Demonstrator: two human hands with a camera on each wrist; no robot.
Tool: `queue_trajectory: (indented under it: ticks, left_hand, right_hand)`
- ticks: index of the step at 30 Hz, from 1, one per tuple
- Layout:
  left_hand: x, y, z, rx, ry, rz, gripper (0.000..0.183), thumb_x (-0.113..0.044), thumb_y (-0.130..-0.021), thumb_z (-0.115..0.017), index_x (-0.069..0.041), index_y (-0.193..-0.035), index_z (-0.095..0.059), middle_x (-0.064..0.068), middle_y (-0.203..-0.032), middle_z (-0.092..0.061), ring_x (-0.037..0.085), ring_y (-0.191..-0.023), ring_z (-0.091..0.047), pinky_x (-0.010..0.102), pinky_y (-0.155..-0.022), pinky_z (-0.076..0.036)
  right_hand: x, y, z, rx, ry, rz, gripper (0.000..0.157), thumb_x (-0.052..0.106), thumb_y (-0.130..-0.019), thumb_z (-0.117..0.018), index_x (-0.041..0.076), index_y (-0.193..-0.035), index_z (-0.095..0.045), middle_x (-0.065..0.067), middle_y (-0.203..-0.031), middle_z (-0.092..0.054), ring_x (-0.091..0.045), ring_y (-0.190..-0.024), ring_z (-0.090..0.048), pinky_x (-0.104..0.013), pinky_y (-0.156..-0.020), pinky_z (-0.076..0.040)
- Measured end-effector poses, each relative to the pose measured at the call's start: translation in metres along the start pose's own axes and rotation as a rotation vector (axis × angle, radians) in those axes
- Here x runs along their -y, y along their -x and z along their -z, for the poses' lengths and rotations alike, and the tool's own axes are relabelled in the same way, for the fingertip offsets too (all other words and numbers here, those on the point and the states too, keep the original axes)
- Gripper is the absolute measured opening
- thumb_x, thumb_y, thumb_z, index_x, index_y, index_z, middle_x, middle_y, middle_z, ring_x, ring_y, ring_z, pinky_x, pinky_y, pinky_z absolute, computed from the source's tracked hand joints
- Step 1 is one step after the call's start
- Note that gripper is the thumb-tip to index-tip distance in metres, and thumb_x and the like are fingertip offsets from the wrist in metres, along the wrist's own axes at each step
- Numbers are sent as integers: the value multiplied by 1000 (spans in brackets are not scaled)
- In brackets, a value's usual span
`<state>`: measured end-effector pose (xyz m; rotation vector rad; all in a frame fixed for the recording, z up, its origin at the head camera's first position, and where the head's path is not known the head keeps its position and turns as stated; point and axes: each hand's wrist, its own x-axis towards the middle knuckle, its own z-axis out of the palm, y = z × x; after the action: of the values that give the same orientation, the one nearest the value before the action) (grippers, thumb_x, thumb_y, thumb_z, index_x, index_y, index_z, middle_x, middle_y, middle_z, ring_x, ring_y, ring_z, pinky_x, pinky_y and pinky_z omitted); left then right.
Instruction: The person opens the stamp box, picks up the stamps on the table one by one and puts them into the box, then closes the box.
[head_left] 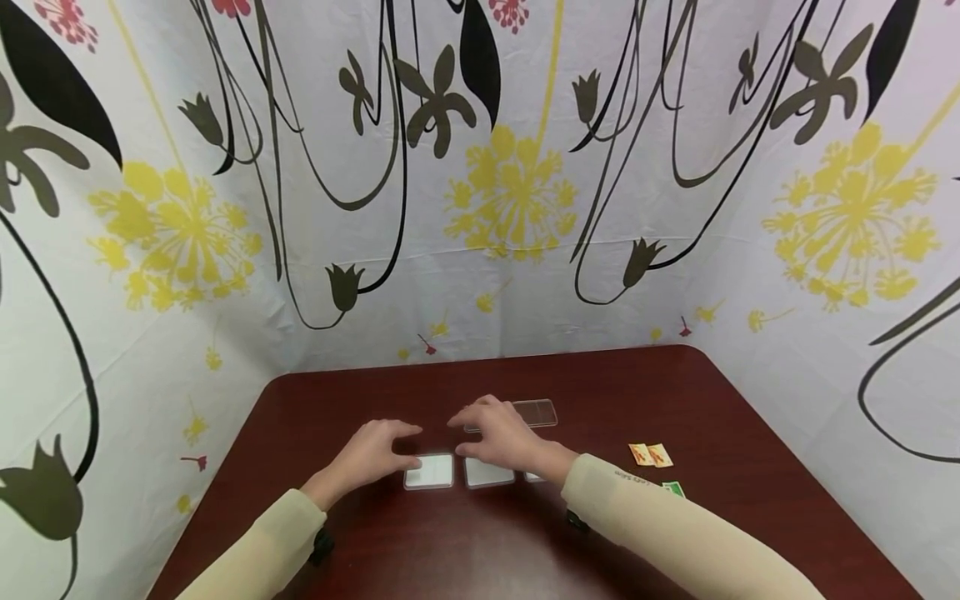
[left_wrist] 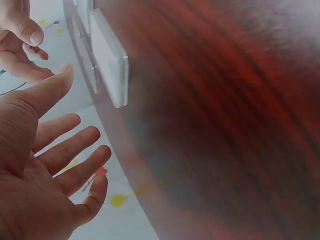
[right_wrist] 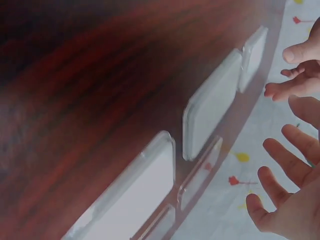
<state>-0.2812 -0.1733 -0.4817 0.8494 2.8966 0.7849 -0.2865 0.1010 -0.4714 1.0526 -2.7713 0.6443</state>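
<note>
My left hand [head_left: 369,454] hovers with spread, relaxed fingers at the left end of a row of flat, clear-edged cases with white insides. Its thumb overlaps the left case [head_left: 430,473] in the head view. Over the row's middle, my right hand [head_left: 501,435] holds nothing, its fingers loosely extended toward the left hand. Below it lies the middle case [head_left: 489,475]; the right case [head_left: 533,477] is mostly hidden by the wrist. In the right wrist view the right hand [right_wrist: 292,192] has its fingers apart, beside the row of cases [right_wrist: 212,107].
Behind the right hand lies a flat clear rectangular piece [head_left: 538,412]. Two small orange-and-white packets [head_left: 651,455] lie on the right side of the dark red table [head_left: 360,550], with a green packet [head_left: 673,488] partly behind the right sleeve. A flower-patterned cloth [head_left: 480,317] surrounds the table.
</note>
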Motion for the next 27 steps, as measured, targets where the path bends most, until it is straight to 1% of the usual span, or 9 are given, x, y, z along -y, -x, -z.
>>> queue_trajectory:
  ticks: [3, 6, 8, 11, 14, 21, 24, 27]
  left_hand:
    - [2, 4, -4, 11, -8, -6, 55, -36, -84, -83, -10, -131, -69, 3, -128, -67, 23, -120, -61, 48, -96, -50]
    - [3, 6, -8, 16, -7, -10, 56, -36, -84, -84, -10, -131, -69, 3, -128, -67, 23, -120, -61, 47, -96, -51]
    - [4, 7, -10, 18, -6, -11, 57, -37, -83, -84, -10, -131, -69, 3, -128, -67, 23, -120, -61, 47, -96, -50]
    - [5, 9, -13, 27, -5, -7, 59, -39, -82, -84, -10, -131, -68, 2, -127, -68, 22, -119, -61, 47, -96, -50]
    - [6, 11, -16, 37, -16, -9, 61, -41, -81, -85, -11, -131, -68, 2, -127, -68, 23, -119, -60, 48, -96, -50]
    - [7, 13, -19, 38, -63, -41, 62, -44, -80, -85, -12, -130, -69, 0, -125, -68, 23, -117, -60, 53, -95, -48]
    - [8, 13, -21, 38, -86, -47, 63, -46, -79, -85, -13, -130, -69, 0, -125, -68, 23, -116, -60, 55, -94, -47]
    - [8, 14, -22, 44, -114, -38, 66, -48, -78, -85, -13, -131, -69, 1, -126, -66, 25, -116, -58, 58, -94, -45]
  right_hand:
    - [2, 1, -8, 11, 16, 18, 39, 35, -89, -78, 25, -126, -72, 16, -125, -66, -25, -129, -49, -57, -96, -41]
    - [4, 3, -16, 20, 26, 30, 39, 34, -88, -79, 23, -125, -73, 15, -124, -66, -28, -129, -50, -57, -96, -42]
    - [6, 4, -19, 23, 36, 31, 39, 33, -87, -79, 23, -124, -74, 15, -123, -67, -26, -125, -52, -55, -93, -43]
    - [10, 5, -24, 23, 55, 36, 38, 34, -84, -81, 25, -120, -75, 15, -121, -68, -21, -118, -53, -47, -86, -43]
    - [14, 5, -27, 28, 82, 47, 39, 37, -82, -82, 25, -119, -76, 15, -120, -68, -19, -114, -54, -44, -81, -43]
    - [20, 4, -33, 87, 155, 69, 44, 45, -83, -80, 26, -123, -74, 12, -123, -67, -19, -115, -53, -56, -88, -44]
    - [21, 3, -35, 97, 170, 77, 42, 46, -84, -79, 27, -121, -75, 13, -121, -67, -19, -115, -53, -56, -90, -43]
    - [21, 2, -36, 98, 190, 83, 38, 47, -83, -80, 29, -117, -76, 14, -118, -68, -18, -113, -53, -55, -90, -43]
